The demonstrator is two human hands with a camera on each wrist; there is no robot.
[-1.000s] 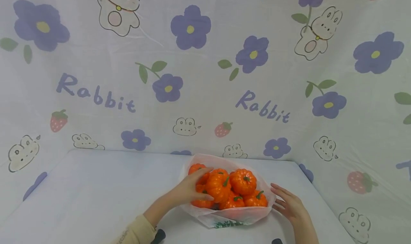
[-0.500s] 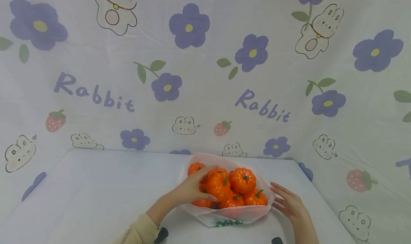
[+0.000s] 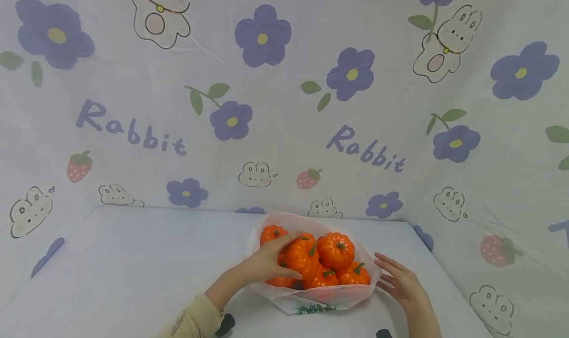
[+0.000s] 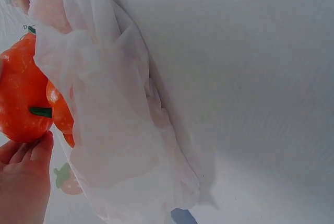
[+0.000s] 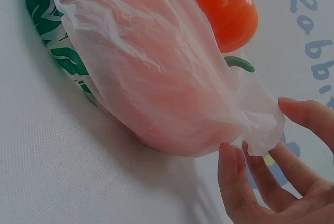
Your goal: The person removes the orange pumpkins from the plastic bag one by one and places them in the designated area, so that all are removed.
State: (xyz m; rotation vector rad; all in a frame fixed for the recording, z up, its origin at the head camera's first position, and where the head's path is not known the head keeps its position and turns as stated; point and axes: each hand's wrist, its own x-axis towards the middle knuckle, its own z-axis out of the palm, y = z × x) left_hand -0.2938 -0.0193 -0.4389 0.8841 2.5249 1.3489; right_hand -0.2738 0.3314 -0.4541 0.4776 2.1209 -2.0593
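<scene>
A translucent white plastic bag [image 3: 346, 298] with green print stands with its mouth wide, full of several shiny orange pumpkins. My left hand [image 3: 262, 264] reaches over its left side and grips a ribbed pumpkin [image 3: 301, 258] with a green stem, thumb in front and fingers behind. The left wrist view shows fingertips against that pumpkin [image 4: 21, 91], above the bag's rim. Another pumpkin [image 3: 336, 250] sits on top to its right. My right hand [image 3: 402, 283], fingers spread and slightly bent, touches the bag's right edge. Close up, these fingers [image 5: 232, 174] surround a loose plastic corner.
The bag rests on a white table [image 3: 169, 259], near its far edge. Behind rises a white curtain [image 3: 284, 91] printed with flowers and rabbits. Two dark rounded ends, one a dark knob [image 3: 225, 324], show at the front beside the forearms.
My left hand keeps its hold on the pumpkin, which has shifted very slightly left. The right hand and the bag look nearly still. The head view has moved a little.
</scene>
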